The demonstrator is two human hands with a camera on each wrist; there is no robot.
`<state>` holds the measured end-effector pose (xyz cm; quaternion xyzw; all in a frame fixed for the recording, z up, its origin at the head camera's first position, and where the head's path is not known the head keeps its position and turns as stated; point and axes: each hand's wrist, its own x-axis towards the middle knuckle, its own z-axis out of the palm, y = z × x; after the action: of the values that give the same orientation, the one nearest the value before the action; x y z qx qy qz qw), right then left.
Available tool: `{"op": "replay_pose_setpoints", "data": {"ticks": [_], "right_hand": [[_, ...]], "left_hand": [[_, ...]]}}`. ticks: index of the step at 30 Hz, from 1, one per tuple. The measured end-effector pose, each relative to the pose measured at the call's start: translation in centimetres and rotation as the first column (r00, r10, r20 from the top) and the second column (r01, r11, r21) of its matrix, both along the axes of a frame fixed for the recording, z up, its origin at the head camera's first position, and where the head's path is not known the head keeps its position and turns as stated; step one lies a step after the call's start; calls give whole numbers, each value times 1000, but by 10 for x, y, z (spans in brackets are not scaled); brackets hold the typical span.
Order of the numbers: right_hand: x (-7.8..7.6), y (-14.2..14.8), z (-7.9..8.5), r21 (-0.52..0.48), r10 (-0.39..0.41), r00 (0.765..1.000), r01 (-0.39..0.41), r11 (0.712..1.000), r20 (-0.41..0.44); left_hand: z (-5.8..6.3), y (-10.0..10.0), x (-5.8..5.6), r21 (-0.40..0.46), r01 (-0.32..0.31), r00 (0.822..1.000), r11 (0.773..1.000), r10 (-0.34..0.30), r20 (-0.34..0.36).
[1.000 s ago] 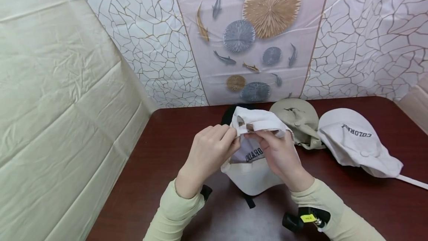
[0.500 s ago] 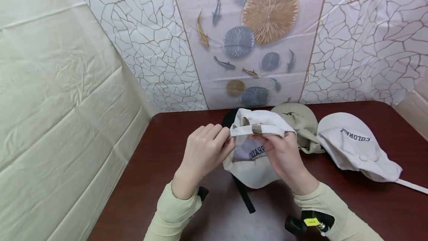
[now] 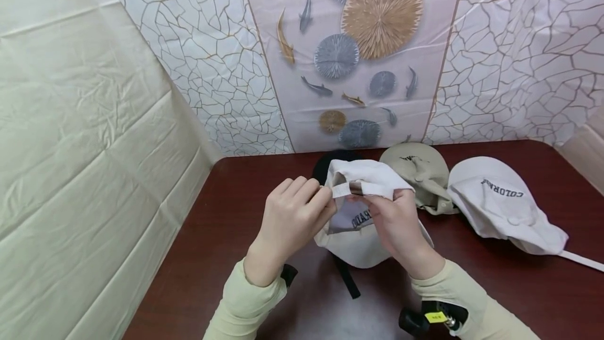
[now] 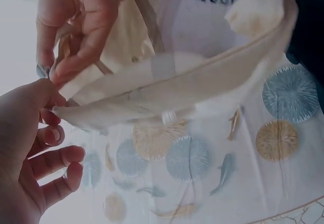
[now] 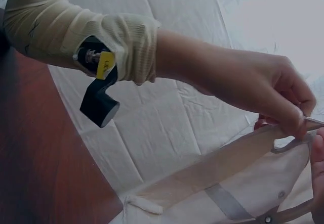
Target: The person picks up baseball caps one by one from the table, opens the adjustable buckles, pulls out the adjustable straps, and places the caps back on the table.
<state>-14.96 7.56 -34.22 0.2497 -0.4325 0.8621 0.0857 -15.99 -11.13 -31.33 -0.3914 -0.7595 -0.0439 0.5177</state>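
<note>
White cap (image 3: 349,219) is at the centre of the head view, and we see it held up by its back strap (image 3: 377,189). Left of centre, the left hand (image 3: 294,211) has its fingers curled in, gripping the end of the strap; right of centre, the right hand (image 3: 401,224) holds the strap between thumb and fingers, just beside a brownish patch (image 3: 356,188). Below the strap we make out dark lettering (image 3: 362,218). Behind the cap, a black cap (image 3: 323,166) shows only in part, and a black strap (image 3: 346,277) pokes out below, over the dark red table (image 3: 226,235). Farther right we find a khaki cap (image 3: 417,172) and, just beside it, a second white cap (image 3: 500,203).

In the left wrist view, the left hand, lower left, pinches the cap's edge with thumb and forefinger, its other fingers loosely bent. The right hand, upper left, has its fingers bent close to the left thumb; the cap stretches across the middle.

In the right wrist view, we see the left hand at the right, pinching the cap's edge. The cap fills the lower right; only a sliver of the right hand shows at the right edge, so we cannot tell its grip there
</note>
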Motion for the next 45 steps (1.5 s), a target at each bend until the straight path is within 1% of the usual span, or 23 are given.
{"op": "replay_pose_setpoints", "data": {"ticks": [3, 8, 10, 13, 17, 22, 26, 31, 34, 39, 42, 45], "right_hand": [[0, 1, 1, -36, -15, 1000, 14, 999, -14], [-2, 1, 2, -63, 17, 998, -21, 998, -56], [-2, 1, 2, -56, 23, 997, -28, 998, -79], [-2, -1, 0, -22, 22, 993, -25, 999, -116], [-1, -5, -2, 15, 21, 991, -19, 1000, -133], [1, -6, -3, 20, 12, 992, -10, 1000, -124], [0, -4, -2, 18, 15, 993, -13, 1000, -117], [-2, -1, -1, 13, 23, 995, -22, 1000, -101], [-1, -1, -2, 24, 29, 996, -27, 999, -89], [0, -4, -3, 58, 32, 998, -28, 998, -59], [0, -4, -3, 73, 25, 998, -21, 997, -56], [0, 0, -1, 66, 26, 998, -22, 998, -62]], "left_hand": [[0, -2, -1, 11, -5, 1000, 1000, 5, 25], [-1, -3, -2, 27, -4, 1000, 1000, 3, 25], [0, -1, -1, 32, 3, 1000, 999, -4, 17], [2, 3, 2, 37, 31, 999, 999, -31, -9], [5, 7, 7, 33, 53, 998, 998, -52, -43], [6, 7, 10, 25, 54, 998, 998, -53, -36], [4, 3, 6, 29, 54, 999, 998, -53, -4], [3, -1, 2, 58, 38, 999, 998, -40, 31], [3, 0, 3, 63, 42, 999, 997, -44, 20], [5, 4, 7, 36, 54, 999, 998, -54, -1], [4, 4, 10, 25, 55, 998, 998, -56, 10], [5, 4, 9, 25, 48, 999, 999, -49, 24]]}}
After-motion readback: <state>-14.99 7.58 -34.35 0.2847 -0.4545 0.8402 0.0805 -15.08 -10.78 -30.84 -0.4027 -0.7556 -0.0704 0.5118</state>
